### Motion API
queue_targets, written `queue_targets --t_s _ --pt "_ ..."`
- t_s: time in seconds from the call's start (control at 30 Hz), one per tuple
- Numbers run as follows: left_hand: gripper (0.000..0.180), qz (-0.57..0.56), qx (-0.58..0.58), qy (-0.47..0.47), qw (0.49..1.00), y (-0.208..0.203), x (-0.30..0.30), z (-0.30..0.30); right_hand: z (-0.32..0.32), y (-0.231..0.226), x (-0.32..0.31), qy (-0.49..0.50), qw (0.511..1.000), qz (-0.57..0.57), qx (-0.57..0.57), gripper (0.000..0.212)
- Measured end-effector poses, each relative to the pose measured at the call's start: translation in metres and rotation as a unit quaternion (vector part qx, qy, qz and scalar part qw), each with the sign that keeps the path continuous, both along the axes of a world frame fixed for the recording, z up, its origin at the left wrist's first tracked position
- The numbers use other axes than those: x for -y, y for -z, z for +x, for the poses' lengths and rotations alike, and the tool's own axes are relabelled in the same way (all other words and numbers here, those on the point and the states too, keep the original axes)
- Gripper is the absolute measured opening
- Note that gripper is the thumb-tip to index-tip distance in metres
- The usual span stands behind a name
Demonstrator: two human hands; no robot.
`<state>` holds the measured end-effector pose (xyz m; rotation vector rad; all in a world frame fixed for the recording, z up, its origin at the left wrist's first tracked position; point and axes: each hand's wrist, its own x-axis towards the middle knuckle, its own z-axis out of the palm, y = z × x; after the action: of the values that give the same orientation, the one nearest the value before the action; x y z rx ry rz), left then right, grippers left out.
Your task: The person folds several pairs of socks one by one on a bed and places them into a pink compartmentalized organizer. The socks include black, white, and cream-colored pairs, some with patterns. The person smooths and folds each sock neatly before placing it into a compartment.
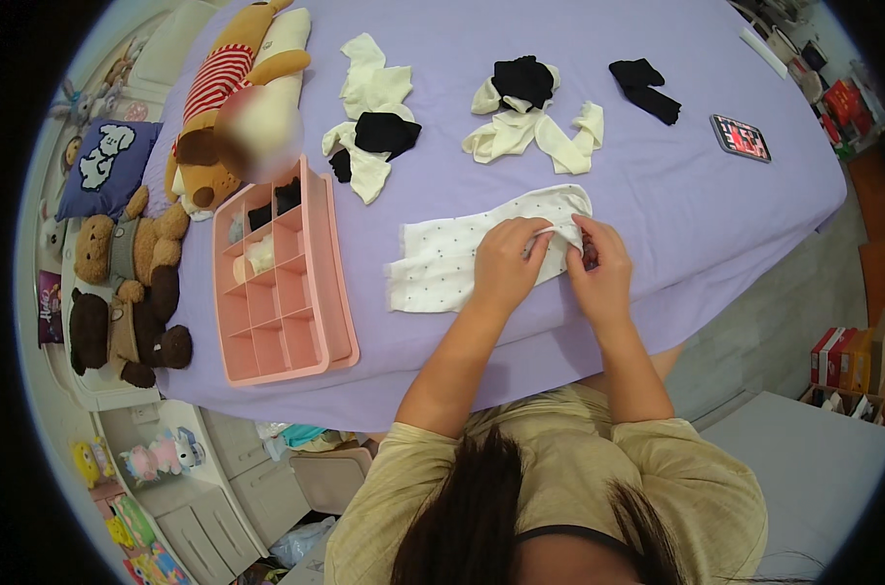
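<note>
Socks (442,258), white with small dark dots, lie right here in front of the person, flat across the lilac sheet (676,214), cuffs out to the left, and both hands are on them! The left hand (507,255) has the cloth pinched between thumb and fingers at the right-hand end, and the right hand (603,265) grips the edge just beside it, the fabric bunched up between the two.

Over to the left sits the pink box (341,292), split into compartments, with black rolls (287,195) side by side in the far row, a grey bundle (236,230) next to them and a cream bundle (260,253) nearer the person.

Beyond the hands, a busy field: cream socks (374,83) with a black sock (387,135) lying over them, then a second heap in the middle, a black bundle (523,80) on top of pale socks (506,138). Further right, a bent black piece (645,92) lies on its own, and near the bed's right edge there's the phone (741,137), screen lit. Watching from the left, a plush dog (218,83) in red stripes!
</note>
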<state>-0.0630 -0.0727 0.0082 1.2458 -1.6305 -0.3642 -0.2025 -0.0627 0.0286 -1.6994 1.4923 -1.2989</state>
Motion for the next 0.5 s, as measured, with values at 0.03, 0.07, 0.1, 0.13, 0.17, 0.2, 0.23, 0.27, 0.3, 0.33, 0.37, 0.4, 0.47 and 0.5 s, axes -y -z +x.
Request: queue_targets --t_s 0.03,0.07,0.1,0.13,0.17,0.2,0.23,0.27,0.3,0.33,0.37,0.4,0.47,0.5 --pt "0.009 -0.006 0.005 0.005 1.000 0.000 0.000 0.000 0.002 -0.003 0.000 0.004 1.000 -0.001 -0.004 0.028" --pt "0.009 -0.013 0.010 0.010 1.000 0.000 0.000 0.000 0.002 0.000 0.001 0.008 1.000 -0.007 -0.015 0.027" --pt "0.009 -0.017 0.010 -0.004 1.000 0.000 0.001 0.000 0.000 0.006 0.002 0.013 1.000 -0.013 -0.025 0.027" --pt "0.009 -0.021 0.010 -0.018 1.000 0.001 0.001 0.000 -0.003 0.009 0.003 0.018 0.999 -0.019 -0.036 0.027" --pt "0.009 -0.024 0.011 -0.034 0.999 0.002 0.001 0.000 -0.004 0.009 0.004 0.024 0.999 -0.015 -0.027 0.026" --pt "0.009 -0.020 0.018 -0.038 0.999 0.002 0.001 0.000 -0.006 0.009 0.004 0.030 0.999 -0.011 -0.019 0.026" --pt "0.010 -0.016 0.026 -0.042 0.999 0.001 -0.001 -0.001 -0.007 0.009 0.003 0.037 0.999 -0.006 -0.010 0.025" --pt "0.010 -0.012 0.032 -0.046 0.998 0.000 -0.001 -0.002 -0.008 0.010 0.002 0.035 0.999 -0.017 -0.027 0.025" --pt "0.010 -0.019 0.033 -0.044 0.998 0.001 0.000 -0.002 -0.009 0.013 0.001 0.032 0.998 -0.028 -0.045 0.024" --pt "0.011 -0.026 0.035 -0.043 0.998 0.002 0.000 -0.001 -0.010 0.013 0.000 0.030 0.997 -0.038 -0.062 0.024" --pt "0.012 -0.032 0.037 -0.041 0.998 0.003 -0.001 -0.001 -0.007 0.012 0.001 0.024 0.998 -0.035 -0.050 0.023" --pt "0.012 -0.018 0.042 -0.044 0.998 0.002 -0.001 -0.001 -0.002 0.008 0.001 0.019 0.999 -0.032 -0.038 0.022" --pt "0.014 0.009 0.052 -0.049 0.997 0.000 -0.001 0.000 0.001 0.005 0.002 0.008 0.999 -0.024 -0.036 0.021" --pt "0.016 0.017 0.076 -0.053 0.996 -0.003 -0.002 0.001 0.000 0.005 0.003 0.003 0.999 -0.019 -0.046 0.020"
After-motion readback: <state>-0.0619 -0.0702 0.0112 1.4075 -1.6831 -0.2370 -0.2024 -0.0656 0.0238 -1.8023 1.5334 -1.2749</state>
